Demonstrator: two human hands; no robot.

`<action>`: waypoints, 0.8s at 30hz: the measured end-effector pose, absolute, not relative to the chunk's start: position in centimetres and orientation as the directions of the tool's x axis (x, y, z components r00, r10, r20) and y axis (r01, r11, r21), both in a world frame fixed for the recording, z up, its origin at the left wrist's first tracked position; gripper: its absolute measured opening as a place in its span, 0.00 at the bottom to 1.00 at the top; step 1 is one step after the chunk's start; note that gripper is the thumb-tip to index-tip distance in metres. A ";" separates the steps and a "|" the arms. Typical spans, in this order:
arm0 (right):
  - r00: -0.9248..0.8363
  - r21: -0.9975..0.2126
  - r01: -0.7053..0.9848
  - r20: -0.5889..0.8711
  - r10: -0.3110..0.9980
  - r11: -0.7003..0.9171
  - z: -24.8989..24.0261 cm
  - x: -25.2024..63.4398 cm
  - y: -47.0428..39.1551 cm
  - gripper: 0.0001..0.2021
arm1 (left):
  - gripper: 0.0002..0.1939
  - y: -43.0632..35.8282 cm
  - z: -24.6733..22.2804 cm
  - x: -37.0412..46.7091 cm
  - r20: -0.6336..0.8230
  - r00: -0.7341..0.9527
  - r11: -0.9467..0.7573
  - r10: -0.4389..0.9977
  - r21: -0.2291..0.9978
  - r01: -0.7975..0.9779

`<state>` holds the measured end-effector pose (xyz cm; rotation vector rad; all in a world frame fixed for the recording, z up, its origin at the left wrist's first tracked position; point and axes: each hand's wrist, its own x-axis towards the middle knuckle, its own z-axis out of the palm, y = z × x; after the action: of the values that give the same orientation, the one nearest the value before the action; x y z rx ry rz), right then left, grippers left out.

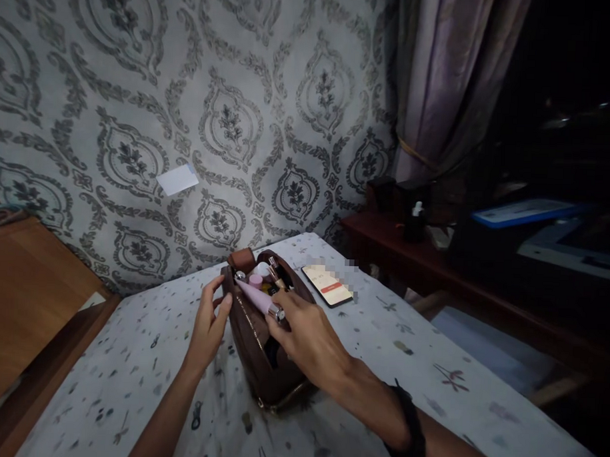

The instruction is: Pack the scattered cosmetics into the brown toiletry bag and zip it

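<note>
An unzipped brown bag (255, 350) lies on the bed, with its gold zipper spread apart. My right hand (314, 335) pinches a pale purple squeeze tube (255, 296) with a shiny silver cap, held slantwise over the bag's opening. At the bag's left side, my left hand (209, 325) has its thumb and curled fingers on the rim. Inside the opening sit a pink-capped item (256, 281), a white rounded item and a clear-topped cosmetic tube (276, 273). My right hand and the purple tube hide part of the contents.
A lit phone (329, 287) lies on the patterned bedsheet (165, 357) right of the bag. Beyond the bed's right edge, a dark red table (365, 234) carries a small dropper bottle (416, 219). A wooden board (32, 292) stands at left, and a patterned wall (269, 120) behind.
</note>
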<state>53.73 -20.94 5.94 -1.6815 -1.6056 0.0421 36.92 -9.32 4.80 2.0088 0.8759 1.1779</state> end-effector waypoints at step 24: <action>0.147 -0.244 0.969 0.456 0.878 -0.036 7.1 52.6 -21.8 0.08 | 0.28 -10.5 2.6 38.6 0.460 0.217 -0.502 0.861 0.838 0.214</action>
<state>52.58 -21.77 7.05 -1.9415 -1.7584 -0.2453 38.58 -10.46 2.56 1.8600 0.9933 1.3053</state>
